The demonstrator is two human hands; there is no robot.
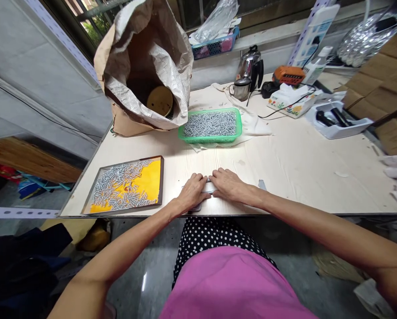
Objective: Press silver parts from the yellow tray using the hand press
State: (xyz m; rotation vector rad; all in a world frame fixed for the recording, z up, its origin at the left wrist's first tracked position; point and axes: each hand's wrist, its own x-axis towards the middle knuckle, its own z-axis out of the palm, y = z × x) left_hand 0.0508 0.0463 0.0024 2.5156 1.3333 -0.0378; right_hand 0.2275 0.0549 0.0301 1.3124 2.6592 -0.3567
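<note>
Lying leftmost, shallow tray: metal pins strewn over yellow, on the near left of the green basket.
Open sack: gaping wide, just left of the basket.
Left hand: curled, fingers and thumb pinching one end of a silvery piece.
Silvery piece: right there between both hands, on the basket's near side.
Green basket: loaded with more pins!
Right hand: curled too, pinching the other end.
Kettle: shining beyond the basket, off its right end.

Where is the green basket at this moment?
In the head view, the green basket is on the table, right of the open sack and beyond the left hand and right hand.
</note>
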